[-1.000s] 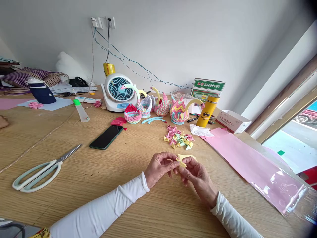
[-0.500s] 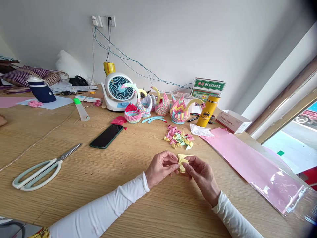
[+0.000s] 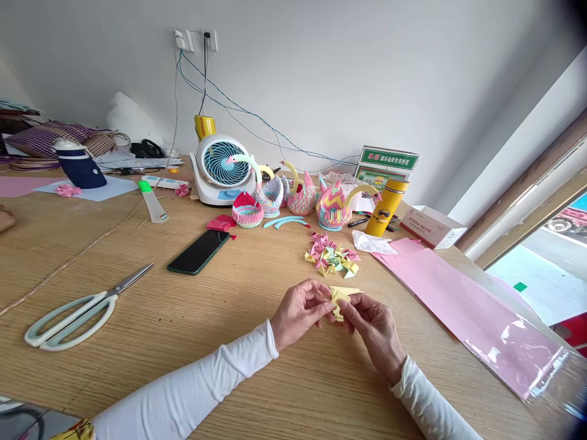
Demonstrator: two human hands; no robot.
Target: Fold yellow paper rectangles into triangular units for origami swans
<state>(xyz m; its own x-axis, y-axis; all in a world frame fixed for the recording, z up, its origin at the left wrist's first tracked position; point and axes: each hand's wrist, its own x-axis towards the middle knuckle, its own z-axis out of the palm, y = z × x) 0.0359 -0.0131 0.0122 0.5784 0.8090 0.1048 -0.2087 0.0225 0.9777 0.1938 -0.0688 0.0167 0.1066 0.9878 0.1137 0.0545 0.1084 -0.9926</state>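
Observation:
Between the fingertips of both hands is a small piece of yellow paper (image 3: 340, 297), pinched from its left by my left hand (image 3: 303, 308) and from its right by my right hand (image 3: 370, 322). Its exact fold is partly covered by the fingers. More yellow paper (image 3: 351, 290) shows just behind it, low over the table. A heap of folded paper pieces (image 3: 332, 255) in pink, yellow and green lies just beyond the hands. Behind that stand several folded-paper swans (image 3: 334, 206) and a small round paper basket (image 3: 247, 211).
Scissors (image 3: 87, 310) and a phone (image 3: 199, 251) lie to the left. A fan (image 3: 225, 165) stands behind the swans. At right are a yellow flask (image 3: 387, 208), a sticky-note box (image 3: 432, 226) and pink paper sheets (image 3: 458, 299). Another person's hand (image 3: 6, 219) shows at the left edge.
Both hands stay pinched on the yellow paper, whose fold sits slightly differently between the fingers. The whole view has shifted slightly.

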